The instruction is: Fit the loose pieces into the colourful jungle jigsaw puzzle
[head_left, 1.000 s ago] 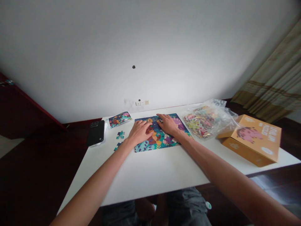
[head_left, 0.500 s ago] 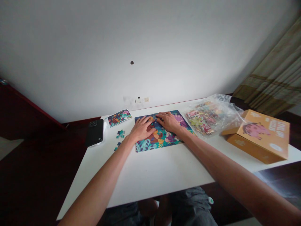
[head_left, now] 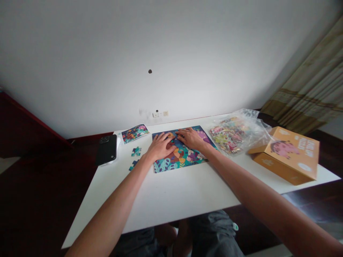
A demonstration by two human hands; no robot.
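Note:
A colourful jigsaw puzzle lies flat on the white table. My left hand rests palm down on its left half, fingers stretched out flat. On the puzzle's upper middle my right hand also lies flat, its fingers pointing left. The fingertips of both hands nearly meet over the puzzle's top centre. Two loose puzzle pieces lie on the table just left of my left wrist. Neither hand holds anything that I can see.
A black phone sits at the table's left edge, and a small picture card behind it. A clear bag of puzzle pieces and an orange box stand at the right. Curtains hang far right.
Both hands stay pressed flat on the puzzle, with only small shifts of the fingers. The view has drifted slightly.

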